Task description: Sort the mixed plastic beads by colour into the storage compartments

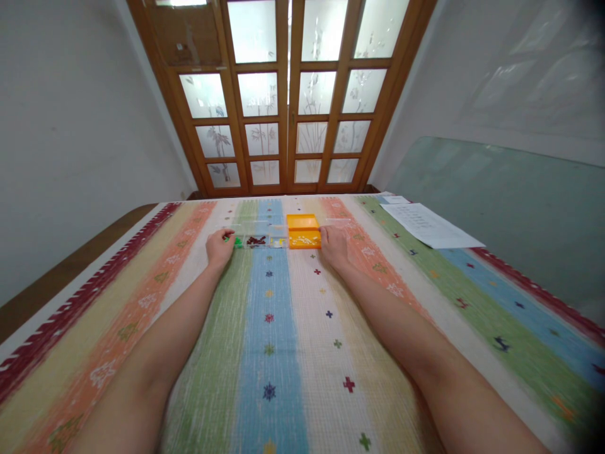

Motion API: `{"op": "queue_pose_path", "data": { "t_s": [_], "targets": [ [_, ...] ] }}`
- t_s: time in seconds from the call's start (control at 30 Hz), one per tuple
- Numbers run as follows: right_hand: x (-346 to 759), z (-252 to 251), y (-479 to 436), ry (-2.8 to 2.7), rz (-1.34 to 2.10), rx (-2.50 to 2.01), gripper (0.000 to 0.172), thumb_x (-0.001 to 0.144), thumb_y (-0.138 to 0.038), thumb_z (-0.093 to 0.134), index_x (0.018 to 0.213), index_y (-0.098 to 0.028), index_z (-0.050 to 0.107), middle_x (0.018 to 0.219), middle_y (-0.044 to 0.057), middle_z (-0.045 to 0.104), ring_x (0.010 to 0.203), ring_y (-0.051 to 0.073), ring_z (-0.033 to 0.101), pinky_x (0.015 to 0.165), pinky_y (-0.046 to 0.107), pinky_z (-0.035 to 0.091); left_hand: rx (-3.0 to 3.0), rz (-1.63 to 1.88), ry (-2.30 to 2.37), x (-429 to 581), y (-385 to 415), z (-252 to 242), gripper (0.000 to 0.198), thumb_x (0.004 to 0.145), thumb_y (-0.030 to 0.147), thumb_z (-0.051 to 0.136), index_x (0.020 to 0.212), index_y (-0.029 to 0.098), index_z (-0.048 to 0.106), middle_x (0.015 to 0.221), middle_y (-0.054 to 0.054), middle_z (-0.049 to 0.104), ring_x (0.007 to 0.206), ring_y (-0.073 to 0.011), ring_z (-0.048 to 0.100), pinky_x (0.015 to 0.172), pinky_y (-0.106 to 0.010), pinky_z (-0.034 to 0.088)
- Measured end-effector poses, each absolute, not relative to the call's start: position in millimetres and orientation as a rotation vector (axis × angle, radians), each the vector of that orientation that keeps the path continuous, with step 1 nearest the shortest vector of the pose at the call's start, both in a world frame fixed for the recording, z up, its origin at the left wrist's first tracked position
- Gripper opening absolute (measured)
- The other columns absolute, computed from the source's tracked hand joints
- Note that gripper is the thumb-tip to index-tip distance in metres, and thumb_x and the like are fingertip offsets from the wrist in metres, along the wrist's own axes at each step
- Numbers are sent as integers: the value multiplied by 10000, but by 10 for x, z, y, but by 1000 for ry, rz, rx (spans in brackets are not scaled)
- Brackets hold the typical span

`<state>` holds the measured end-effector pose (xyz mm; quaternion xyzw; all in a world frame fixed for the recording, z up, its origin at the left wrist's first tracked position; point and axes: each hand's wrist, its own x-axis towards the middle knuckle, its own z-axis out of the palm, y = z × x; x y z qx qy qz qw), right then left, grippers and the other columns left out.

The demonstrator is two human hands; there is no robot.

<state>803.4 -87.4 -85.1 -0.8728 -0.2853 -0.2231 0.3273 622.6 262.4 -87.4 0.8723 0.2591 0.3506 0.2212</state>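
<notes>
A clear plastic compartment box [267, 246] lies across the striped cloth ahead of me, its lids raised. Small green pieces [238, 241], dark brown-red pieces [256, 241] and a few yellow and white pieces [278, 242] sit in its sections. Beside it on the right stands an orange box [303, 221] with its lid up and small white pieces [305, 240] inside. My left hand [220, 248] is closed at the clear box's left end, fingertips by the green pieces. At the orange box's right edge, my right hand [334, 245] is closed, its fingertips partly hidden.
A striped, patterned tablecloth [269, 340] covers the long table. Printed paper sheets [428, 224] lie at the right, towards the far end. A greenish glass panel [510, 195] leans along the right wall. Wooden doors with glass panes [289, 113] stand beyond the table.
</notes>
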Motion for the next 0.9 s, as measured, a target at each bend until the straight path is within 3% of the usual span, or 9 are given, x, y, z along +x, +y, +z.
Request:
{"op": "queue_pose_path", "data": {
  "t_s": [0.23,0.47,0.63,0.9],
  "targets": [
    [8029,-792,-892,-744,-601,-2199,443,1064,-321,294,1194,-167,689,1170,138,721,1061,279,624,987,411,445,2502,977,670,6227,2575,-853,263,876,309,586,1034,217,774,1000,-74,768,950,-259,653,944,-401,474],
    [8276,-596,-1114,-643,-837,-2279,418,1027,-249,352,1303,-144,649,1314,179,632,1224,321,515,1075,464,382,2610,994,465,6244,2496,-838,252,910,295,561,1043,209,758,1052,-94,745,1043,-289,623,1012,-446,438],
    [8341,-646,-1205,-756,-750,-2430,377,1014,-250,417,1263,-160,686,1262,168,670,1172,325,534,1035,463,373,2681,981,294,6240,2317,-782,238,949,301,549,1048,223,751,1076,-100,725,1076,-304,594,998,-460,446],
    [8380,-816,-1238,-697,-695,-2562,307,1014,-316,486,1013,-195,768,1039,131,707,1003,288,583,883,398,407,2714,898,80,6215,2069,-758,256,964,271,527,1095,231,742,1094,-97,705,1092,-295,575,1012,-466,452]
  ]
}}
